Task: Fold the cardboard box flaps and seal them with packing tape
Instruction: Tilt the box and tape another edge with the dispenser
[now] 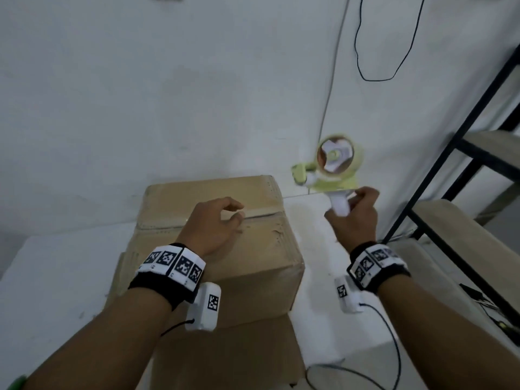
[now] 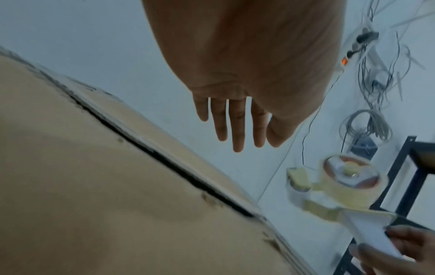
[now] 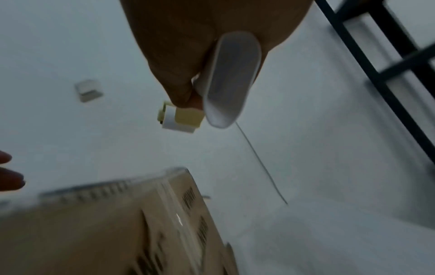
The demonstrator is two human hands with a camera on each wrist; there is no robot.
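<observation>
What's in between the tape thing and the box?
Nothing but bare white floor and wall. The head view shows the tape dispenser, held up by the right hand, clear of the cardboard box.

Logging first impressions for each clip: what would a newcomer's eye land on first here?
Probably the pale yellow-green tape dispenser, held up by its white handle in the right hand to the right of the cardboard box. Next, the left hand with fingers straight over the box's closed top flaps, near the centre seam. A black metal rack stands at far right.
</observation>
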